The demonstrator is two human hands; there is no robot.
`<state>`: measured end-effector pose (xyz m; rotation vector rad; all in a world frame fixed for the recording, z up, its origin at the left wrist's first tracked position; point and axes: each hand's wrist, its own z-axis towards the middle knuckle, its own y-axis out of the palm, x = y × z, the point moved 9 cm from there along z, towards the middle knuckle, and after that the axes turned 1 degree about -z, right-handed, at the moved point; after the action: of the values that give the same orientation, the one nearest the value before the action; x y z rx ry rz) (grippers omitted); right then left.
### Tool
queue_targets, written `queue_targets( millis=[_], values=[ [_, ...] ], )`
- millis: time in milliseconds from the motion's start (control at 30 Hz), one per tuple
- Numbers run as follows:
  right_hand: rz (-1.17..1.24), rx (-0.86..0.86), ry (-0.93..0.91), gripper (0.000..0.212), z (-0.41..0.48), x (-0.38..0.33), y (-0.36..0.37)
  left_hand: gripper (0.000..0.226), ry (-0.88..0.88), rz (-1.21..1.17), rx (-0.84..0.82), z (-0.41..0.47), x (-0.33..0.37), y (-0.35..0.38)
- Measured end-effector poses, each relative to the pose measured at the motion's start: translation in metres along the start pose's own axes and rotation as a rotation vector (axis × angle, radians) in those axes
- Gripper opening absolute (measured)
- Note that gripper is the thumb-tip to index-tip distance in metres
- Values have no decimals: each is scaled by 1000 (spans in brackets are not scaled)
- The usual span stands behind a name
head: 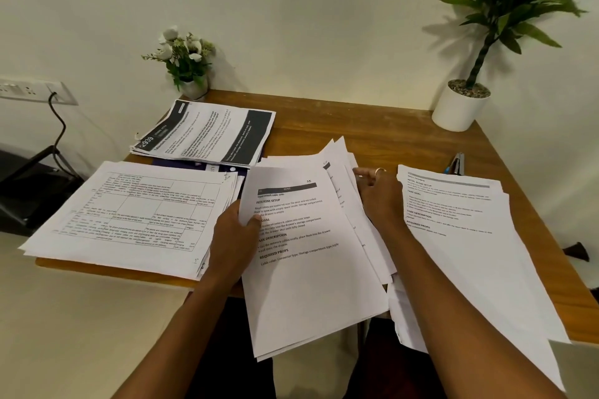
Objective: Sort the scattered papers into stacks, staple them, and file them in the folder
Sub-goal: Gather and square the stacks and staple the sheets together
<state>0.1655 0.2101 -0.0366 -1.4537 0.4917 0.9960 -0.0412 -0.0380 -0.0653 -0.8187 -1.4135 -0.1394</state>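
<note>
The left hand [233,236] pinches the left edge of the middle bundle [308,269], thumb on top. The right hand [379,197] lies with straight fingers [366,173] on the bundle's fanned right side. The bundle's long side points away from the person. The stapler [457,163] sits beyond the bundle, to its right, so the right hand is nearer to it.

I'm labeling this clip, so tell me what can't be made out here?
Head view:
- Folder: only a dark strip shows, under the back stack.
- Stapler: lower half behind the right stack.
- Right hand: grip hidden by the hand's own back.
- Right stack's text: blurred.
</note>
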Motion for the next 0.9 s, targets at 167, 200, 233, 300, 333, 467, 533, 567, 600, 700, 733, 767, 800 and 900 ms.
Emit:
queue_targets(
  millis=[167, 200, 233, 300, 333, 467, 533, 567, 600, 700, 733, 767, 800, 900],
  values=[
    [-149, 14, -24, 14, 1, -2, 2, 30, 5, 11, 4, 1, 1, 0],
    [-177, 4, -26, 14, 1, -3, 3, 30, 3, 7, 4, 1, 0, 0],
    [-195, 1, -28, 18, 1, -4, 3, 30, -2, 0, 3, 1, -1, 0],
    [-187, 31, -30, 24, 2, -6, -4, 30, -7, -4, 0, 0, -1, 0],
    [-150, 54, -16, 24, 3, -7, -10, 30, -8, -7, -1, 0, -1, 0],
    [68, 181, 18, 21, 12, -19, -47, 29, -6, -15, -7, 0, -2, 0],
    [122, 275, -27, 21, 15, -33, -71, 30, 1, -11, -10, 1, -2, 1],
    [140, 323, -50, 20, 16, -40, -84, 30, 5, -7, -10, 1, -2, 1],
    [153, 366, -77, 19, 17, -49, -96, 30, 9, -5, -8, 1, -1, 1],
    [180, 436, -175, 20, 18, -72, -120, 30, 20, 3, -5, 1, -2, 1],
    [195, 437, -202, 20, 18, -79, -123, 30, 23, 4, -3, 2, -2, 1],
    [210, 438, -226, 20, 17, -84, -125, 30, 24, 6, -2, 2, -2, 1],
    [228, 448, -252, 20, 14, -90, -127, 30, 26, 3, -3, 2, -2, 2],
    [320, 599, -414, 10, -8, -115, -149, 29, 28, -7, -12, 1, -1, 2]
  ],
)
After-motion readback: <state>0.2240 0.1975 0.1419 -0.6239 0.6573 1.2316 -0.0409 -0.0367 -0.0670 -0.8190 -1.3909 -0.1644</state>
